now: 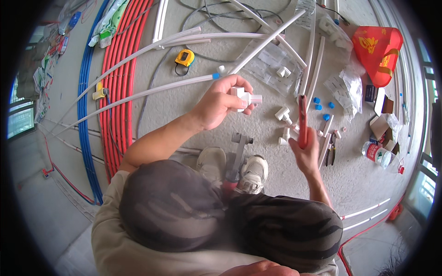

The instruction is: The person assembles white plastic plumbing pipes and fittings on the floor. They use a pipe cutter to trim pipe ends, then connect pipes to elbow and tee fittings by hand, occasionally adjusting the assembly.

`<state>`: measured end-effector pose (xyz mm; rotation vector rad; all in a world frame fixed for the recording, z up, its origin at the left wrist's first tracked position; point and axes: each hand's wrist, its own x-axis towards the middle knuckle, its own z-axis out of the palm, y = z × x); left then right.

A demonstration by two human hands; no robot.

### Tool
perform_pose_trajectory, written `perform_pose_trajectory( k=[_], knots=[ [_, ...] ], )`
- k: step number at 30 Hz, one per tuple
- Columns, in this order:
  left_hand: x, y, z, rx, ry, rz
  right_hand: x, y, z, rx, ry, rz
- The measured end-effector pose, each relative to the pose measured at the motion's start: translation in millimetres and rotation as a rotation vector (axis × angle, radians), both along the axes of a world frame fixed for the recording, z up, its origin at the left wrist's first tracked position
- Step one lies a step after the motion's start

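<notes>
My left hand (220, 102) is raised over the floor, its fingers closed around a white pipe fitting (238, 95) from which a short white pipe stub points right. My right hand (307, 152) grips a red-handled tool (302, 123), seemingly a pipe cutter, pointing away from me. Between my shoes stands a grey pipe fusion welder (238, 156) with round heads at its top. Loose white fittings (283, 114) lie between my hands. Several blue caps (318, 106) are scattered just beyond my right hand. Dark-handled pliers (332, 151) rest to its right.
Red pipes (120, 92) and blue pipes (85, 87) run along the floor at left. Long white pipes (152, 90) cross ahead, near a yellow tape measure (185, 57). A red bag (376, 55), opened boxes (381, 124) and a plastic bottle (376, 154) are at right.
</notes>
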<state>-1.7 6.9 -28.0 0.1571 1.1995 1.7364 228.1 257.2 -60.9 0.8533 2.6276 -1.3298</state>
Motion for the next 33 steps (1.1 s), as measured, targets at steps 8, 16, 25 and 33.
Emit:
perform_pose_trajectory(
  k=[8,16,25,33],
  knots=[
    [-13,10,3,-0.043,0.145,0.088,-67,-60,-4,-0.615,0.104,0.045],
    [-23,33,-21,-0.045,0.282,0.087,-78,-66,-4,-0.709,0.034,0.086],
    [-22,43,-44,-0.13,0.429,-0.014,-73,-64,-19,-0.629,0.049,0.062],
    [-23,54,-45,-0.07,0.321,-0.023,-74,-60,-24,-0.618,0.042,0.048]
  ],
)
